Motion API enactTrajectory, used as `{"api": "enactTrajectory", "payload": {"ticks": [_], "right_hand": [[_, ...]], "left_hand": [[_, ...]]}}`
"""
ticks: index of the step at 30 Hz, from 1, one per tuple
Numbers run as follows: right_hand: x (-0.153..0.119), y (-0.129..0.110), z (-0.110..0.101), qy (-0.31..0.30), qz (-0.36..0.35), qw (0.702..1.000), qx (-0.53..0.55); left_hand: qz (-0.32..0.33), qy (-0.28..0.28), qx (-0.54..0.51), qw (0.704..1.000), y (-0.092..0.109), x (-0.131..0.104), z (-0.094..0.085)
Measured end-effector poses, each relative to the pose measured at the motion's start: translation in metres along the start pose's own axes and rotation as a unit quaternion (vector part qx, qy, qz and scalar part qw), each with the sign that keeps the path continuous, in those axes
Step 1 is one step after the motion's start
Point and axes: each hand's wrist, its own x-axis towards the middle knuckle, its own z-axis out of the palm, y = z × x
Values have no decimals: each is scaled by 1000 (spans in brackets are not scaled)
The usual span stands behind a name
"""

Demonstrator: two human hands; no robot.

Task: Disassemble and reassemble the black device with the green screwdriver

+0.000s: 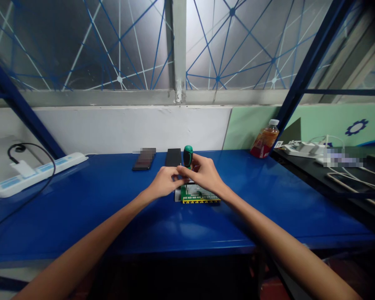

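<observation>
A green and black screwdriver [188, 156] stands upright in my right hand [203, 171], its handle top above the fingers. My left hand [167, 181] meets the right one at the fingertips, and its fingers are pinched together; whatever is between them is too small to name. Just below both hands lies a green circuit board [200, 194] with a yellow front edge and a grey metal part on it. The hands partly cover the board and hide the screwdriver's tip.
On the blue table [112, 225], a phone [144, 159] and a black flat object [173, 156] lie behind the hands. A white power strip [59, 166] with a black cable is at left. A drink bottle [265, 139] stands at back right, beside a black surface with cables.
</observation>
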Motion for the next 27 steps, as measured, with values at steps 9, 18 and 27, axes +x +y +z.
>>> {"api": "enactTrajectory", "payload": {"ticks": [9,18,27], "right_hand": [[1,2,0,-3,0,1000,0],[1,4,0,-7,-7,1000,-13],[1,7,0,-14,-7,1000,-12]], "left_hand": [[25,-19,6,999,3,-1,-1],[23,-26,-3,999,-1,-1,1],[33,-14,7,999,-1,-1,1]]}}
